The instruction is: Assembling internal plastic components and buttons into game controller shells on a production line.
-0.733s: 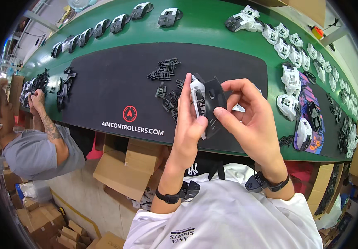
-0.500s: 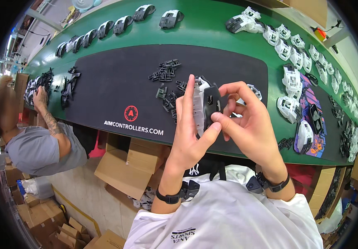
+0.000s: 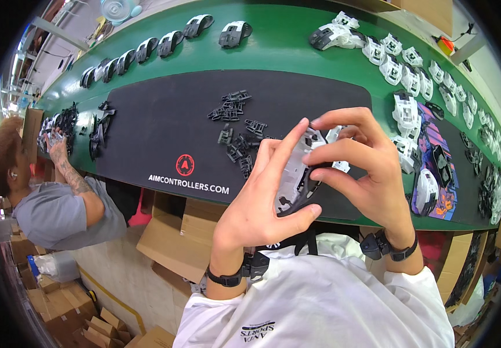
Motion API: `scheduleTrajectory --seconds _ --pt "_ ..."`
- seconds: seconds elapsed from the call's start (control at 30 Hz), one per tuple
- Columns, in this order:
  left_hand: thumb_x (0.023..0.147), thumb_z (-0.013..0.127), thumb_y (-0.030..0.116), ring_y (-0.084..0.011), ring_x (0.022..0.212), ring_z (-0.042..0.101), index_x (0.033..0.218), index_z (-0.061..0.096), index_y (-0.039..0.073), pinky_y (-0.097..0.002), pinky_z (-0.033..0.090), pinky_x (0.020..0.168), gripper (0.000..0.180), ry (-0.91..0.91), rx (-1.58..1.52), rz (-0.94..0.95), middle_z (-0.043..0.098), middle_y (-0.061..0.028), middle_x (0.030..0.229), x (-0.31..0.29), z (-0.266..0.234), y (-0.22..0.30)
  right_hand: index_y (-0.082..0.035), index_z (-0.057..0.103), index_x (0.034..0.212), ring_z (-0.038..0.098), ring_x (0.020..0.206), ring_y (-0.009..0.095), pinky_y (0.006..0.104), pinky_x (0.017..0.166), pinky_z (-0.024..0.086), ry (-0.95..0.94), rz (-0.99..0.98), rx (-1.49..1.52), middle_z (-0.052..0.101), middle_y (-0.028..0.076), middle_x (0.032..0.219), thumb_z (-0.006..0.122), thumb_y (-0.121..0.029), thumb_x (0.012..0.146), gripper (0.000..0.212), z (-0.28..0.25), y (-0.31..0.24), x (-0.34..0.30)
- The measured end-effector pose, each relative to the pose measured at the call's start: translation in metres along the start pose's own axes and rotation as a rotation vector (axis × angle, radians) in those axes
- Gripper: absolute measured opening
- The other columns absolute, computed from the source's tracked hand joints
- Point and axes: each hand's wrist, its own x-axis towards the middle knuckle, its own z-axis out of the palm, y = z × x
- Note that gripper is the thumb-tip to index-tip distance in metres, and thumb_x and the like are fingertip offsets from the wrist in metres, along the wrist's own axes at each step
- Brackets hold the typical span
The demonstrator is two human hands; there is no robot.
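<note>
Shell (image 3: 290,181), black and white, is held tilted above the mat (image 3: 157,130), grasped by the left hand (image 3: 256,200), its fingers and thumb spread along the sides, seemingly for support. Its right edge is pinched in the grip of the right hand (image 3: 369,165), presumably for steadiness. Small dark parts (image 3: 227,107) are heaped beyond, likely for easy reach; a row of shells (image 3: 169,43) is lined along the bench (image 3: 285,37), apparently for order.

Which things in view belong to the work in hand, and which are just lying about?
Belongs:
white-and-black shell, between the left hand and right hand
small black parts on the dark mat, probably
white shells at right, likely

Lying about, seemingly:
open cardboard box below the table's near edge
pale-blue round object, upper left
</note>
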Motion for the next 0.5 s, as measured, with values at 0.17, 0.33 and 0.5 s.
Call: scheduleTrajectory --seconds 0.17,0.33,0.5 --pt "0.063 0.076 0.027 -0.0331 0.116 0.046 0.156 0.028 0.0 -0.0398 0.035 0.108 0.108 0.019 -0.007 -0.148 0.045 -0.0201 0.123 -0.001 0.0 0.017 -0.015 0.076 0.086 0.052 0.082 0.017 0.0291 0.065 0.043 -0.074 -0.012 0.06 0.055 0.002 0.096 0.086 -0.006 0.064 0.026 -0.011 -0.003 -0.001" --pt "0.063 0.078 0.024 -0.0355 0.118 0.045 0.157 0.028 0.001 -0.0419 0.037 0.107 0.109 -0.04 0.085 -0.124 0.043 -0.0222 0.125 -0.002 -0.001 0.019 -0.012 0.074 0.085 0.051 0.075 0.016 0.0293 0.064 0.043 -0.156 0.047 0.024 0.05 0.005 0.096 0.085 -0.005 0.065 0.024 -0.018 -0.003 0.002" --pt "0.068 0.075 0.014 -0.0354 0.116 0.048 0.156 0.03 0.003 -0.0399 0.042 0.102 0.1 -0.064 0.105 -0.136 0.044 -0.0217 0.123 0.0 0.001 0.022 -0.012 0.074 0.092 0.056 0.085 0.02 0.0304 0.066 0.045 -0.167 0.025 -0.027 0.053 0.007 0.102 0.082 -0.003 0.069 0.025 -0.017 -0.005 0.002"
